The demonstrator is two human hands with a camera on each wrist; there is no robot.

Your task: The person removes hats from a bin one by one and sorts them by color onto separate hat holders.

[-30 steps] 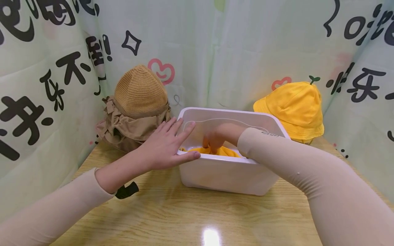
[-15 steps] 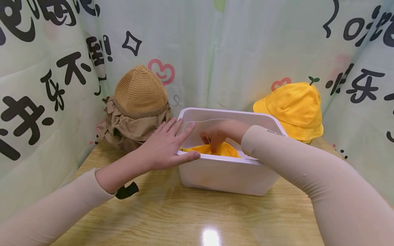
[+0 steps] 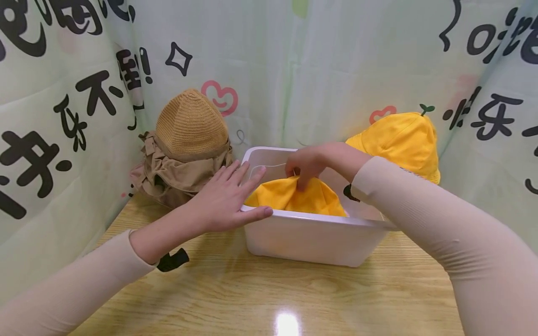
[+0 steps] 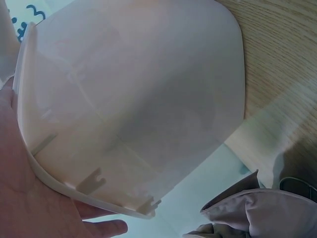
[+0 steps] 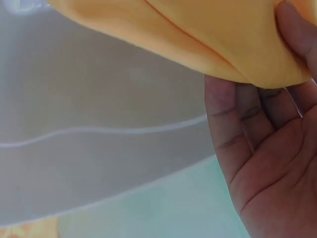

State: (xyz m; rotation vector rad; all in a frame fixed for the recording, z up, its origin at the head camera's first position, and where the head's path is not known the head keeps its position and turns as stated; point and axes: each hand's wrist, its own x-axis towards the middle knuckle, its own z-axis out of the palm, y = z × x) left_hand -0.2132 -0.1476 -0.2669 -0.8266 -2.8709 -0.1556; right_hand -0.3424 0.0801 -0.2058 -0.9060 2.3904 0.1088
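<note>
A yellow cloth hat (image 3: pixel 290 198), its seams showing, is partly lifted inside a white plastic bin (image 3: pixel 302 240). My right hand (image 3: pixel 313 161) pinches the top of it between thumb and fingers. Close up in the right wrist view, the thumb (image 5: pixel 297 29) presses the yellow fabric from above, with the fingers beneath. My left hand (image 3: pixel 227 203) rests on the bin's left rim, fingers spread and straight. From the left wrist camera, the bin's outer wall (image 4: pixel 148 99) fills most of the picture. The hat's lower part is hidden behind the bin's front wall.
Left of the bin, a tan knitted hat (image 3: pixel 192 123) sits on top of brown fabric hats (image 3: pixel 180 177). A yellow bucket hat (image 3: pixel 399 142) with a green sprout stands behind the bin on the right. A printed curtain (image 3: pixel 269 74) surrounds the wooden table (image 3: pixel 235 294).
My right hand has risen from inside the bin, drawing the yellow hat upward so that more of it shows above the front rim. The left hand stays on the rim.
</note>
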